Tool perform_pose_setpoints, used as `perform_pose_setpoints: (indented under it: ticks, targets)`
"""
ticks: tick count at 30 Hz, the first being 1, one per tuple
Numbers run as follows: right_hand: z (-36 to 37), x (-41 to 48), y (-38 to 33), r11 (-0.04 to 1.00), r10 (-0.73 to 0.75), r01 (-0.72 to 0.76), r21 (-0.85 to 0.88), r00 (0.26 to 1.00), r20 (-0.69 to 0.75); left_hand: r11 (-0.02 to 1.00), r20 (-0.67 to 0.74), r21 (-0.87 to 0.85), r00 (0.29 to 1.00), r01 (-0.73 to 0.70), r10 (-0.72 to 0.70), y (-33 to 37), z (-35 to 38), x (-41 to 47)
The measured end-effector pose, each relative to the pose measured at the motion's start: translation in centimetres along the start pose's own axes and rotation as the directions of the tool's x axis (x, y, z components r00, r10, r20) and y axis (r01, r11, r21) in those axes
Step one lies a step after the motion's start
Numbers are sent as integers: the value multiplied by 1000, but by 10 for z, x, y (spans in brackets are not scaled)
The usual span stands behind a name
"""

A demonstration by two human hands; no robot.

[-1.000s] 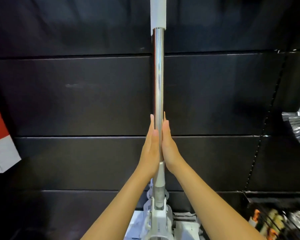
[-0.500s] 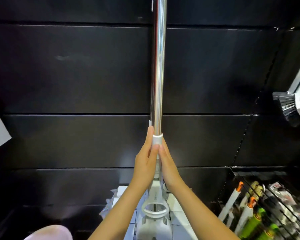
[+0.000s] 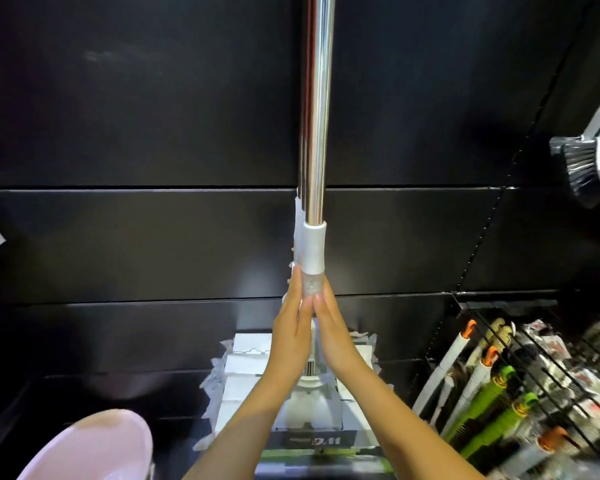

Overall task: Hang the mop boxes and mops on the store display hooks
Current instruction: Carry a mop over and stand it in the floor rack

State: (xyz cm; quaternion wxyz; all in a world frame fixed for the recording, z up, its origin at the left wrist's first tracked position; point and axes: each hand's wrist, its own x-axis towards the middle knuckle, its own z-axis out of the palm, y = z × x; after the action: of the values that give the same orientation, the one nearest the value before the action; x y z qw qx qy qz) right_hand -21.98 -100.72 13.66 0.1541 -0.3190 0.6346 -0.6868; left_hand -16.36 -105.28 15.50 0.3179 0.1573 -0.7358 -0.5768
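Observation:
A mop with a shiny metal handle [image 3: 315, 109] hangs upright in front of the black slat wall; its top runs out of view. A white collar [image 3: 314, 247] joins the handle to the white plastic mop head [image 3: 309, 407] below, which is wrapped in clear film. My left hand [image 3: 293, 327] and my right hand [image 3: 329, 327] press flat against either side of the mop's lower shaft just under the collar, palms facing each other, fingers straight.
The black slat wall [image 3: 136, 237] fills the background. A black-bristled brush [image 3: 582, 168] hangs at the right. A wire rack [image 3: 520, 372] at the lower right holds several green and white brushes. A pale pink basin [image 3: 94, 448] sits at the lower left.
My view has tilted down and my hands have slid down the shaft from the bare metal to below the white collar. The mop head, wire rack and pink basin have come into view.

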Motion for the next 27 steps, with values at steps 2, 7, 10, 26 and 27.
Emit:
perform_pose_setpoints:
  ticks: [2,7,10,26,27]
  targets:
    - [2,-5,11,1000,3,-5,-26,999,-52,999,-26,47,1000,-9,10,-12,0,-6]
    - [12,-27,34,995,94,-98,-22,986,-137,992,36,121,999,21,-26,-29,2,-23]
    - [4,-38,40,990,117,-123,-68,990,-83,991,54,119,996,61,-68,-37,2,-31]
    - [-16,-57,73,957,259,-259,-130,966,-18,975,64,181,988,128,-142,-101,-3,-55]
    - [-16,-57,76,954,272,-274,-119,962,-34,973,70,165,982,159,-173,-102,-4,-57]
